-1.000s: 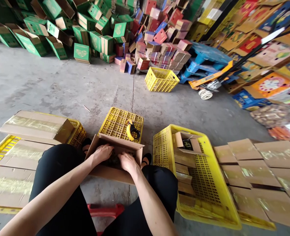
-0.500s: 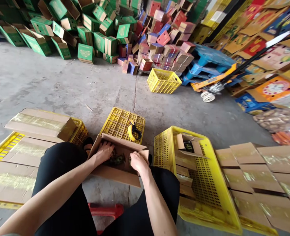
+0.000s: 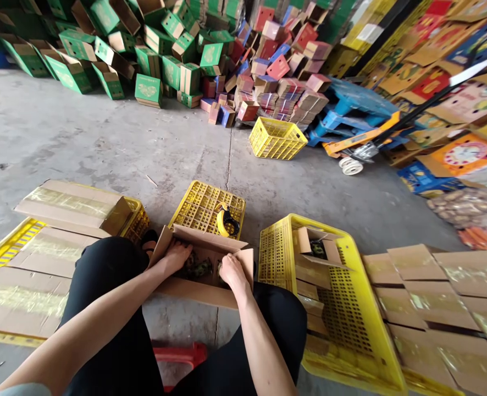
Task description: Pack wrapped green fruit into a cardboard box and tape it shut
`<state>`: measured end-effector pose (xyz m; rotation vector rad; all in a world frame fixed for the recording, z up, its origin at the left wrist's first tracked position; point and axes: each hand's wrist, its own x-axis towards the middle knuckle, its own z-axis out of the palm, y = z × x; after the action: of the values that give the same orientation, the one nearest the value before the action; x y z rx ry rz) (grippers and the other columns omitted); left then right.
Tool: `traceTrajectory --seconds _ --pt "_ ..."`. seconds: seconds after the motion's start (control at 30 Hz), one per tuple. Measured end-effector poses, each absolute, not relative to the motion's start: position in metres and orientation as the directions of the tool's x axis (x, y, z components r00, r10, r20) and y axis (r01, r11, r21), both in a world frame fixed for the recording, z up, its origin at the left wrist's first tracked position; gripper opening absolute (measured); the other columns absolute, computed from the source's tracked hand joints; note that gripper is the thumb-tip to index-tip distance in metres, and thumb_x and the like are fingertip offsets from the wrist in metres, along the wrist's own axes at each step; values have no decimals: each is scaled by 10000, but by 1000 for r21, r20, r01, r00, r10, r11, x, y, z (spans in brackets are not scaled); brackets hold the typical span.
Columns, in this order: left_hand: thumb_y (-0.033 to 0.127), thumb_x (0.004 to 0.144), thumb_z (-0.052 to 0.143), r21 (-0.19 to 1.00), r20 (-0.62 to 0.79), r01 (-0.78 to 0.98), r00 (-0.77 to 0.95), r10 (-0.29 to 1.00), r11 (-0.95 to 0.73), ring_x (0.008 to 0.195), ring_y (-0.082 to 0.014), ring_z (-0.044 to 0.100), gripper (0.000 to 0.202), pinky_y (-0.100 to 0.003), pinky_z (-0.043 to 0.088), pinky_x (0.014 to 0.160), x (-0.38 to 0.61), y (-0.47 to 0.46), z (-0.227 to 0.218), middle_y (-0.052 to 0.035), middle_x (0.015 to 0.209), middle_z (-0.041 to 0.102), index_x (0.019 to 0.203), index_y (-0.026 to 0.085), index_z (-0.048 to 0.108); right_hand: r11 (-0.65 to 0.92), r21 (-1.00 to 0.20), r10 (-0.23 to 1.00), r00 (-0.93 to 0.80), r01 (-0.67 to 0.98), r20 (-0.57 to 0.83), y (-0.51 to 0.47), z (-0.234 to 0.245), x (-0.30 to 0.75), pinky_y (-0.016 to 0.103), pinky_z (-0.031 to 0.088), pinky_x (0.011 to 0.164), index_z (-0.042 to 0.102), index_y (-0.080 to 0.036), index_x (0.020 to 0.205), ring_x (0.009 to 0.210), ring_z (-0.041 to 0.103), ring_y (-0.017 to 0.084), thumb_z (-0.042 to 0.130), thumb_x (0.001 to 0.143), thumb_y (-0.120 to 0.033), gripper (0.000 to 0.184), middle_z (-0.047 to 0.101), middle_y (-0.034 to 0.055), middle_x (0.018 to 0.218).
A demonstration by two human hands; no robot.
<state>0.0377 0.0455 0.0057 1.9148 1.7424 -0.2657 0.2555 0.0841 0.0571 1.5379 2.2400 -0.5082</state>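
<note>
Cardboard box (image 3: 202,269), lower centre between my knees: right hand (image 3: 230,270) has shifted from the contents to grip the right flap, left hand (image 3: 176,256) still pressing inside, closing begun.

Grey concrete floor (image 3: 103,148), heaped boxes (image 3: 153,49)

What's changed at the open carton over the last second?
Both hands were together over the middle of the carton. The right hand has shifted right to the raised right flap; the left hand stays at the left inside edge. The tape dispenser has not moved.
</note>
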Motion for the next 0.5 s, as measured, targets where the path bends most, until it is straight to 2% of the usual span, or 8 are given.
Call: traceTrajectory --seconds 0.1,0.17,0.23,0.37,0.5 --pt "21 916 516 284 -450 958 166 877 -36 1248 -368 659 425 -454 479 1091 35 47 5 -203 1166 764 1293 113 691 339 -40 817 -315 940 -484 80 54 255 351 545 983 803 -78 1199 1203 713 303 482 928 30 434 701 257 1346" --pt "6 905 510 313 -422 949 182 888 -45 1217 -352 677 421 -416 510 1045 33 48 5 -188 1144 771 1264 118 698 366 -38 816 -340 930 -466 78 53 253 395 510 1067 800 -77 1198 1334 624 339 474 932 21 433 649 265 1427" --pt "-1 880 542 339 -383 939 189 904 -52 1217 -340 679 440 -406 508 1059 31 48 5 -168 1163 771 1269 136 693 431 -77 788 -416 899 -454 75 52 250 414 468 1133 791 -93 1220 1419 540 340 478 953 -10 419 629 246 1463" --pt "-3 855 577 379 -312 924 180 933 -51 1240 -330 670 448 -386 501 1073 30 49 6 -151 1210 761 1249 174 696 592 -230 617 -618 773 -487 72 48 241 357 437 1176 812 -178 1164 1405 556 266 602 973 -119 291 722 131 1381" --pt "47 883 598 431 -268 901 184 945 -53 1185 -304 709 331 -359 514 1052 34 53 8 -138 1160 782 1158 179 726 640 -294 508 -678 710 -532 69 44 231 387 402 1219 836 -174 1029 1345 622 270 634 1011 -219 207 785 134 1258"
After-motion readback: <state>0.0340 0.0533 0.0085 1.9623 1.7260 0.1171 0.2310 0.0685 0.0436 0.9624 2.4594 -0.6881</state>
